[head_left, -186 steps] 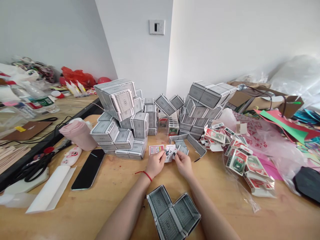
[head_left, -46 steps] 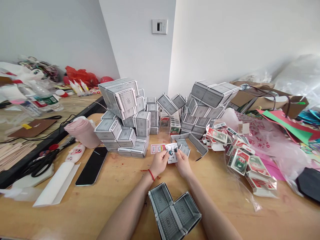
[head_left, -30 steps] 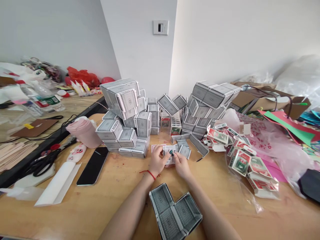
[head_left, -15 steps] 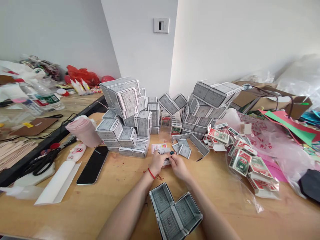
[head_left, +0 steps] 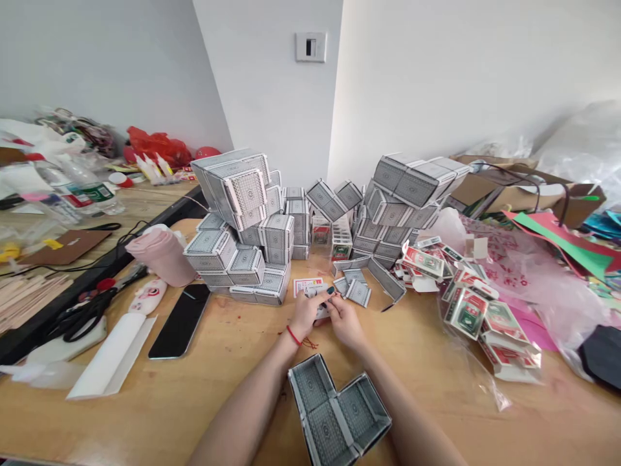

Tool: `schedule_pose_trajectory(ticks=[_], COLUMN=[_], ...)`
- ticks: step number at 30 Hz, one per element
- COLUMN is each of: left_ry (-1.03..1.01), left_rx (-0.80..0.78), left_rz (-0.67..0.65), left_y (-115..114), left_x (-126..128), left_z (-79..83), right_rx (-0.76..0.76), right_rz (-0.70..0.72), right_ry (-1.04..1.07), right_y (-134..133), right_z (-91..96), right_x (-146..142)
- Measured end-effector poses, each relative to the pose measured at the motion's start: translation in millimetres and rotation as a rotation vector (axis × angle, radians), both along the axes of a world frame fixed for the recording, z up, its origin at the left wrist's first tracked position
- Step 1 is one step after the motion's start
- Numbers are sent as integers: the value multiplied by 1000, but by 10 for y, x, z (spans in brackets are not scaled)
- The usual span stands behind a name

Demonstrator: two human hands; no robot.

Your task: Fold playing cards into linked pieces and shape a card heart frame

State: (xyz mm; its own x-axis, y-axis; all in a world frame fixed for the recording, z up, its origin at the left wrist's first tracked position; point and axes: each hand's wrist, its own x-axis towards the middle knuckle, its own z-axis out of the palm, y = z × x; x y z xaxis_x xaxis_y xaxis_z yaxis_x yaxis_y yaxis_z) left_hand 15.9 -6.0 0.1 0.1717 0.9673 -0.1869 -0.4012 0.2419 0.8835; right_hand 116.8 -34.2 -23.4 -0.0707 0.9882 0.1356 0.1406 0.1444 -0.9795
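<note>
My left hand (head_left: 305,315) and my right hand (head_left: 343,319) meet over the wooden table (head_left: 233,362), both closed on a small stack of playing cards (head_left: 322,310) that is mostly hidden by the fingers. A red-printed card (head_left: 307,285) lies just behind the left hand. A few grey-backed cards (head_left: 356,290) lie flat behind the right hand. A block of grey card boxes joined side by side (head_left: 337,414) sits between my forearms near the front edge.
Stacks of grey card boxes rise at the back left (head_left: 242,226) and back right (head_left: 402,194). Red-and-green flattened packets (head_left: 470,304) lie on plastic to the right. A black phone (head_left: 179,320), a pink cup (head_left: 162,255), scissors (head_left: 80,317) and white folded card (head_left: 111,362) lie left.
The cards went from fanned and face-up between my fingers to gathered low on the table under both closed hands. My hands drew slightly nearer to me.
</note>
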Motion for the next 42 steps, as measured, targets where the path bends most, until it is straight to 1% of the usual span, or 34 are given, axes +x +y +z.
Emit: schedule_pose_trajectory(ticks=[4, 8, 10, 12, 15, 18, 22, 25, 29, 31, 33, 38, 42], left_ry=[-18, -25, -27, -30, -24, 66, 274, 296, 358, 394, 388, 340, 330], left_rx=[-7, 21, 32, 30, 28, 64, 180, 278, 371, 402, 417, 363, 350], left_rz=[22, 66, 94, 110, 112, 108, 123, 124, 133, 126, 108, 72, 51], left_y=[2, 3, 8, 16, 30, 45, 54, 54, 60, 66, 68, 59, 56], left_x=[3, 10, 18, 28, 42, 51, 39, 6, -51, -70, -79, -79, -80], left_z=[9, 38, 53, 58, 33, -17, -63, -74, -91, -96, -94, -92, -125], right_rx=[-72, -140, -154, -126, -35, -1, -30, -65, -93, -110, -126, -147, -186], right_rz=[34, 161, 196, 155, 44, -14, -60, -92, -114, -106, -86, -56, -91], right_ry=[114, 242, 284, 274, 188, 157, 247, 346, 422, 432, 444, 471, 460], right_y=[23, 42, 49, 56, 61, 63, 74, 94, 109, 104, 90, 57, 70], right_z=[-5, 12, 25, 38, 50, 45, 27, 21, 19, 27, 49, 116, 86], right_x=[12, 45, 72, 95, 104, 92, 102, 134, 166, 169, 168, 162, 160])
